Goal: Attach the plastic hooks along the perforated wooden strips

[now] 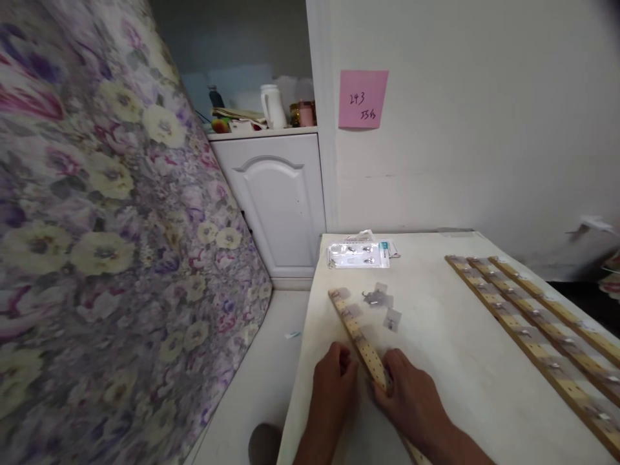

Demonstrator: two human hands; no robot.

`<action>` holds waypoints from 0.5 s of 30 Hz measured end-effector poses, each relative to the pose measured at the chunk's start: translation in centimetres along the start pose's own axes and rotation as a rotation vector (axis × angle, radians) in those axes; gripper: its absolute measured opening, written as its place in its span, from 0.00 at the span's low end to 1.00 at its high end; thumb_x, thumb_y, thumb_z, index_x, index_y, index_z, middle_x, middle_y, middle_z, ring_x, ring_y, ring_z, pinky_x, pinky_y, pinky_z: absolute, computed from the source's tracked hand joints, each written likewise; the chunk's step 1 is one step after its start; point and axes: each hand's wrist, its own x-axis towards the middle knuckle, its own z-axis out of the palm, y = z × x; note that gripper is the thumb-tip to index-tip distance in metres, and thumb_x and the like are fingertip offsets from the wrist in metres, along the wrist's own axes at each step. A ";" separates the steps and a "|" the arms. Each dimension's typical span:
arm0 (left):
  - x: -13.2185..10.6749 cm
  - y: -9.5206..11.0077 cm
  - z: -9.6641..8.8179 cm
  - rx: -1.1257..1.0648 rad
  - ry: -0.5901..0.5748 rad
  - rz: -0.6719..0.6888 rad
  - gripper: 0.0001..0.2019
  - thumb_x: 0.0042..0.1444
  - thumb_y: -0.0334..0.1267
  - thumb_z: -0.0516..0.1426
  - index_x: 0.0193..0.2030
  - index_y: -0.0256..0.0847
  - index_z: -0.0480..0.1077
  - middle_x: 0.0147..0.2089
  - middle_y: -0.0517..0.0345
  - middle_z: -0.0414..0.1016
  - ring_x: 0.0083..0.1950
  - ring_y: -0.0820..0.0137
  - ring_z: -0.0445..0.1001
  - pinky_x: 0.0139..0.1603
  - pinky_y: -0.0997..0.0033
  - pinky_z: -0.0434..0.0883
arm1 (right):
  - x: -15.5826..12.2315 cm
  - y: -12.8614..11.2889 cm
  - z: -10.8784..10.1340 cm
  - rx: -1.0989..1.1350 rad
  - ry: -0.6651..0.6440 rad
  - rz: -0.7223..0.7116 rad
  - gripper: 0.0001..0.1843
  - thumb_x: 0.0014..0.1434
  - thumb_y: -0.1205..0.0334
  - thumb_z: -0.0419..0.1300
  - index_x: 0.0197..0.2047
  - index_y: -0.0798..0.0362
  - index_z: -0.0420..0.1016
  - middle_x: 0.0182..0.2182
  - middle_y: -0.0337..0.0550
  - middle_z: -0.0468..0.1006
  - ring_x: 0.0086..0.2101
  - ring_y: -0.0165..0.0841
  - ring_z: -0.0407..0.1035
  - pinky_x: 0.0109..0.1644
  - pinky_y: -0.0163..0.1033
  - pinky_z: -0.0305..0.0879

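Note:
A long, narrow wooden strip (371, 358) dotted with small dark holes lies slantwise on the white table. Clear square hook pads sit along its far end. My right hand (411, 394) grips the strip nearer to me, thumb on one side and fingers on the other. Just left of the strip, my left hand (334, 381) is closed with its fingertips pinched together; anything between them is too small to make out. Beyond the hands, several loose clear adhesive hooks (375, 298) lie in a small heap, and a single clear hook (392, 320) lies closer to me.
Clear plastic packs (358, 254) with hooks inside lie at the table's far edge. Three more wooden strips (518, 323) with hook pads run along the right side. A floral curtain (121, 258) hangs at left; a white cabinet (276, 206) stands behind. A pink note (363, 99) is on the wall.

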 end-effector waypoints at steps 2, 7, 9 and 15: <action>0.0 -0.2 0.1 -0.003 0.002 0.008 0.03 0.49 0.33 0.53 0.33 0.41 0.65 0.32 0.60 0.73 0.34 0.69 0.71 0.36 0.72 0.64 | 1.2 -0.3 -0.3 -0.019 0.029 -0.003 0.09 0.53 0.56 0.56 0.36 0.50 0.63 0.35 0.43 0.73 0.31 0.38 0.71 0.30 0.38 0.53; 0.0 -0.2 0.2 -0.014 0.004 0.033 0.02 0.52 0.35 0.53 0.31 0.42 0.65 0.29 0.61 0.71 0.32 0.70 0.69 0.34 0.73 0.62 | 4.4 -1.3 -0.5 -0.037 0.058 -0.001 0.10 0.54 0.55 0.56 0.36 0.51 0.64 0.35 0.44 0.73 0.31 0.37 0.70 0.30 0.37 0.50; 0.0 -0.1 0.2 -0.018 0.005 0.041 0.03 0.54 0.37 0.51 0.31 0.42 0.64 0.28 0.62 0.70 0.31 0.70 0.69 0.33 0.74 0.61 | 5.1 -1.5 -0.2 -0.040 0.056 -0.001 0.10 0.53 0.56 0.57 0.36 0.51 0.64 0.35 0.44 0.73 0.31 0.37 0.70 0.30 0.37 0.50; 0.0 0.1 0.2 -0.011 -0.001 0.042 0.03 0.54 0.35 0.51 0.31 0.42 0.65 0.30 0.60 0.72 0.32 0.69 0.69 0.33 0.73 0.60 | 5.2 -1.2 1.3 -0.027 0.038 -0.003 0.11 0.54 0.54 0.56 0.37 0.52 0.64 0.36 0.44 0.73 0.32 0.37 0.70 0.30 0.36 0.51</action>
